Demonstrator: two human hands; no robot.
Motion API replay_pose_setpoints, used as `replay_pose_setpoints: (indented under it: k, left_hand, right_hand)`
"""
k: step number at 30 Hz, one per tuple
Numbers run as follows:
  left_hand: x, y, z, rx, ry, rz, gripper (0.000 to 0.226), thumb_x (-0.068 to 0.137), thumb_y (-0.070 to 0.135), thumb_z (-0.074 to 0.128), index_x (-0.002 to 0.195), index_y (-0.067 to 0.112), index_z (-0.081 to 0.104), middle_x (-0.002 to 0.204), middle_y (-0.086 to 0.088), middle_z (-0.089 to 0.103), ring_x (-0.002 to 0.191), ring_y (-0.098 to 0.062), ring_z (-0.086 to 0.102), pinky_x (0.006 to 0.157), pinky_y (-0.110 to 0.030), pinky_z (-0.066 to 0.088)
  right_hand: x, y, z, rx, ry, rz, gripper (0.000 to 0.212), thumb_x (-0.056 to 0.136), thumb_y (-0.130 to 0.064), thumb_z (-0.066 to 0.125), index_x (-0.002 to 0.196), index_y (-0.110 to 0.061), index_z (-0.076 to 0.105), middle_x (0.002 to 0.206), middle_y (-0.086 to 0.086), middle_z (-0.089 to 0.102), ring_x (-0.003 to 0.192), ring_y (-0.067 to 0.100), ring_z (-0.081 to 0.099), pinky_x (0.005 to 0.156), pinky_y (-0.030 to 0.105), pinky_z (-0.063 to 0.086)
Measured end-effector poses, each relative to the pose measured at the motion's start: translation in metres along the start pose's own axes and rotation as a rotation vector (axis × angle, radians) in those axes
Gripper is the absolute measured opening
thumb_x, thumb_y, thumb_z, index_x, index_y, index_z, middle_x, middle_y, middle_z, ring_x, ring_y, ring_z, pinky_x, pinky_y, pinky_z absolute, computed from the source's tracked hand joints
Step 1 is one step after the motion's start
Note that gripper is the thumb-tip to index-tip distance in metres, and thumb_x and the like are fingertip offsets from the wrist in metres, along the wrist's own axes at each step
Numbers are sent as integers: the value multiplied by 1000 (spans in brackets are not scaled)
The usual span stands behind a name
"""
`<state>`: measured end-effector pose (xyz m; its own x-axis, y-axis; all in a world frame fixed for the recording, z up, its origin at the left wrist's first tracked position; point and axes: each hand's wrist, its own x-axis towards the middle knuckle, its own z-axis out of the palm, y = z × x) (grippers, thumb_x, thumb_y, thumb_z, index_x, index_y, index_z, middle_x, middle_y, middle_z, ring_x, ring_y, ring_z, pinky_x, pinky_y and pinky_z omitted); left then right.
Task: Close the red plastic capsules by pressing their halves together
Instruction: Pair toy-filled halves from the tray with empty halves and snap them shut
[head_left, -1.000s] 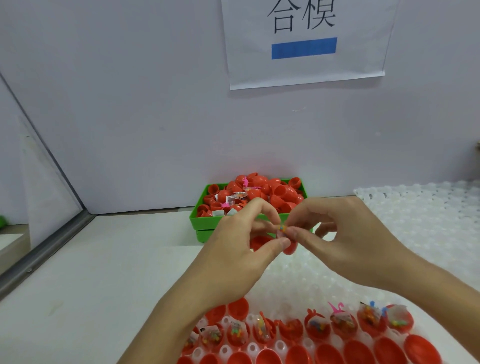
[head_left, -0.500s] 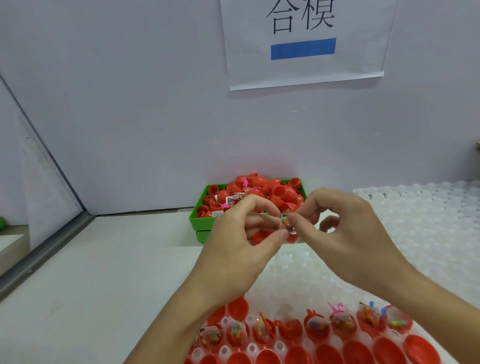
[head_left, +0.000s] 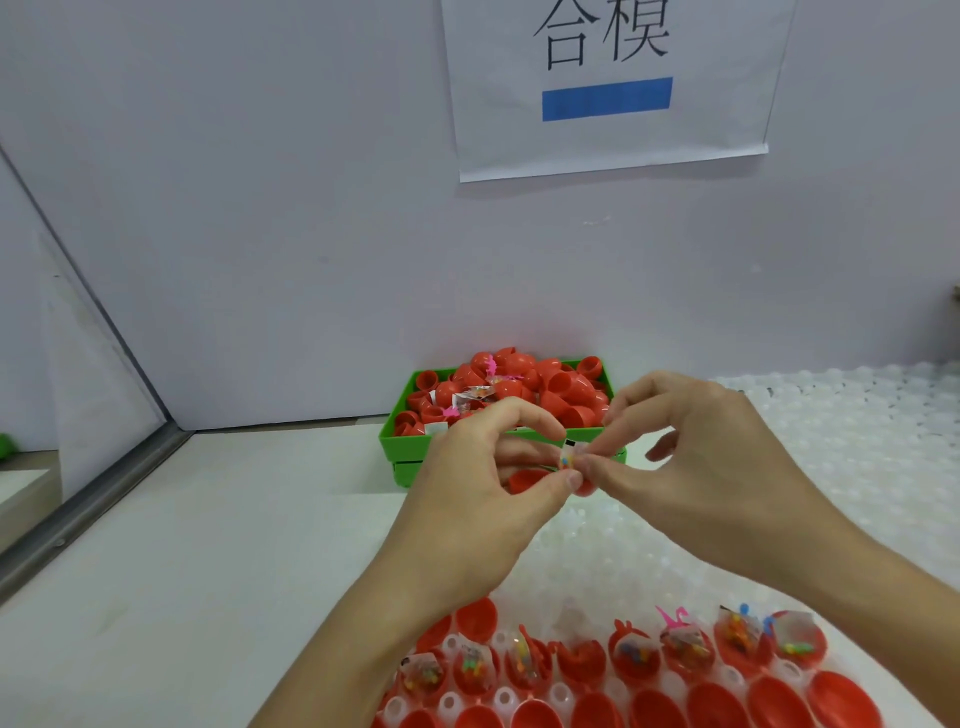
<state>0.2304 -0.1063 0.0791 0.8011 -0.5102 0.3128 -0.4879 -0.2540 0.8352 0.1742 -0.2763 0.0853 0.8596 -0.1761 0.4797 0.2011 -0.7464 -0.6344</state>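
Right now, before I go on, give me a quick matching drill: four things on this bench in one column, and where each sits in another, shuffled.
Things:
1. green bin
2. paper sign
3. small packet
4. filled red halves

Places:
A. taped to the back wall
B. row in the white tray, near edge
C. against the wall, heaped with red shells
D. pinched between left hand and right hand

Pairs: 1-C, 2-A, 3-D, 4-B

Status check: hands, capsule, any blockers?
Left hand and right hand both pinch one red capsule half, small toy packet at its mouth. Not closed. Nothing obstructing.
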Motion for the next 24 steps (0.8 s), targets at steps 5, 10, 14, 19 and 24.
replay_pose_setpoints:
  k: [5, 10, 14, 19, 24]
  left_hand:
    - [0, 2, -1, 35, -12, 16, 20, 81, 22, 79, 96, 30, 68, 93, 13, 75, 93, 2, 69, 85, -24, 58]
    - [1, 0, -5, -15, -23, -6, 18, 83, 22, 78, 97, 28, 69, 93, 10, 75, 93, -2, 71, 86, -29, 59]
    - [2, 1, -9, -93, -30, -9, 21, 84, 18, 77, 101, 26, 68, 93, 5, 77, 92, -9, 73, 86, -33, 59]
    - [3, 2, -13, -172, 17, -16, 23, 83, 17, 78, 103, 21, 68, 92, 5, 77, 90, -8, 74, 80, -22, 58]
    - [3, 6, -8, -225, 24, -31, 46, 71, 34, 86, 110, 25, 63, 93, 5, 75, 90, -8, 73, 76, -20, 57]
  right_hand:
    - [0, 2, 0, 32, -35, -12, 16, 69, -33, 85, 73, -36, 70, 81, -15, 67, 82, 4, 63, 65, 27, 52]
    - [2, 2, 0, 47, -33, -115, 8, 78, -31, 77, 72, -37, 79, 76, -17, 69, 78, 5, 65, 64, 24, 51]
    - [2, 1, 1, 132, -8, -173, 12, 84, -29, 70, 87, -38, 78, 79, -20, 72, 79, 2, 69, 63, 18, 52]
    - [5, 9, -1, 353, -253, 57, 61, 71, -58, 68, 127, -35, 62, 105, -15, 74, 97, -5, 68, 86, 22, 57]
    - [8, 9, 2, 522, -290, 69, 18, 81, -22, 73, 98, -27, 79, 92, -7, 78, 89, 9, 74, 77, 27, 60]
